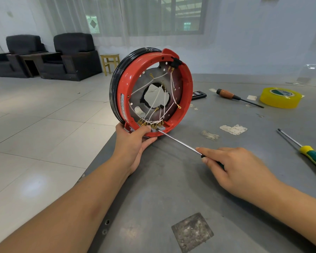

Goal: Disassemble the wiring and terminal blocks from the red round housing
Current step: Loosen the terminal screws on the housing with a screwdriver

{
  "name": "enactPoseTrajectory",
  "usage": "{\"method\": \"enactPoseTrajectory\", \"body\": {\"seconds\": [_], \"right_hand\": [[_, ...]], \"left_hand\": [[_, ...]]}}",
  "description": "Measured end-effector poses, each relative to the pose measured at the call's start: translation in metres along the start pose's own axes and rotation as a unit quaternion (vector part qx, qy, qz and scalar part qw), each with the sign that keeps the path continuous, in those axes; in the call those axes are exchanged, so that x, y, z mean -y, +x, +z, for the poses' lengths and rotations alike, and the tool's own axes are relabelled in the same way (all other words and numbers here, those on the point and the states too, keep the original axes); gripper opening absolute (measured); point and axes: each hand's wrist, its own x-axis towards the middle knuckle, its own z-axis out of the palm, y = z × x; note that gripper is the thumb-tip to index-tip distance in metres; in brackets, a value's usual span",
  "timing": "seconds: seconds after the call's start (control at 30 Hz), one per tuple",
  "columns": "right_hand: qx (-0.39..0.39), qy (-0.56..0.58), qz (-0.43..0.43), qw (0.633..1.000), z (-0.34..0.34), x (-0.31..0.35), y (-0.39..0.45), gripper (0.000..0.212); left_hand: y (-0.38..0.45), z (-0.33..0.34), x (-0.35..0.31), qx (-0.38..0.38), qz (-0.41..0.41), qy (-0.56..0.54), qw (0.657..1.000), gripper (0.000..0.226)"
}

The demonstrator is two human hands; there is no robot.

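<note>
My left hand (135, 141) grips the lower edge of the red round housing (187, 88), the thumb curled over the rim next to the grey terminal blocks (158, 129), the other fingers under the rim. My right hand (233, 167) has its fingers closed around the handle of a screwdriver (179, 143), with the index finger stretched along the top of the shaft; the handle itself is mostly hidden under the hand. The thin metal shaft goes up and to the left, and its tip touches the terminal blocks at the bottom of the housing, just beside my left thumb. The housing stands on its edge at the left border of the grey desk (190, 189), tilted a little, its open side facing me. A black ring (115, 83) lies around its back side. Inside I see a grey metal plate with a large hole in the middle, and white wires (154, 103) with brass ring ends that cross the plate and gather at the terminal blocks. One black connector (176, 62) sits at the top rim. Further out on the desk, to the right of the housing, lies a screwdriver with brown handle (228, 94), and near it a roll of yellow tape (281, 97). A small black object (199, 94) lies just behind the housing; I cannot tell what it is. At the right edge lies a screwdriver with green and yellow handle (312, 155). Beyond the desk, on the tiled floor, stand two black armchairs (75, 55) and a small wooden stool (110, 62).
</note>
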Motion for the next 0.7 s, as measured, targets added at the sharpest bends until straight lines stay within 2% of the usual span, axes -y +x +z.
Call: {"method": "enactPoseTrajectory", "body": {"seconds": [0.27, 0.43, 0.53, 0.7], "right_hand": [[-0.039, 0.067, 0.007, 0.997, 0.0076, -0.0027, 0.0019, 0.037], [-0.036, 0.089, 0.022, 0.995, 0.0095, -0.0036, 0.004, 0.034], [-0.033, 0.071, 0.022, 0.997, 0.0093, -0.0001, 0.0034, 0.04], [-0.025, -0.041, 0.013, 0.999, 0.0086, 0.0023, 0.0031, 0.053]], "left_hand": [[0.0019, -0.0009, -0.001, -0.012, -0.016, -0.031, 0.999, 0.051], [0.0036, -0.0007, -0.0019, -0.019, -0.034, -0.054, 0.998, 0.051], [0.0042, -0.0007, -0.0027, -0.016, -0.041, -0.063, 0.997, 0.052], [0.0058, -0.0023, -0.0032, -0.013, -0.054, -0.082, 0.995, 0.044]]}}
